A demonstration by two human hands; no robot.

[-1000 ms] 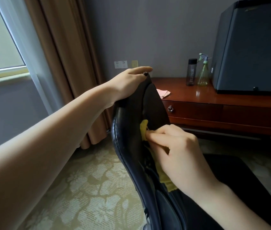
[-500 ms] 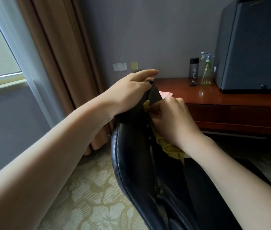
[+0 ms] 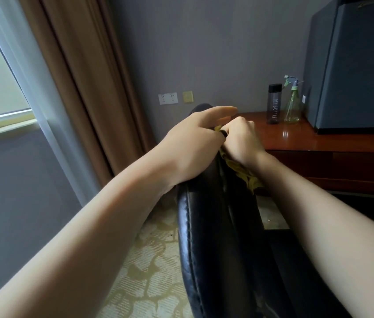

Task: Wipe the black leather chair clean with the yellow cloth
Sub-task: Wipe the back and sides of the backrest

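The black leather chair (image 3: pixel 215 237) fills the lower middle, its backrest edge running up toward the wall. My left hand (image 3: pixel 195 145) grips the top of the backrest from the left, index finger stretched forward. My right hand (image 3: pixel 242 141) holds the yellow cloth (image 3: pixel 243 173) bunched against the inner face of the backrest, right at the top beside my left hand. Most of the cloth is hidden under my right hand; a crumpled tail hangs below my wrist.
A red-brown wooden cabinet (image 3: pixel 319 143) stands behind the chair. On it are a dark water bottle (image 3: pixel 274 103), a green spray bottle (image 3: pixel 292 101) and a large dark box (image 3: pixel 353 65). A brown curtain (image 3: pixel 85 88) and window are at left. Patterned carpet (image 3: pixel 149 271) lies below.
My right hand has slid the cloth up the inner backrest from the middle to the top, meeting my left hand. The view has tilted down slightly.
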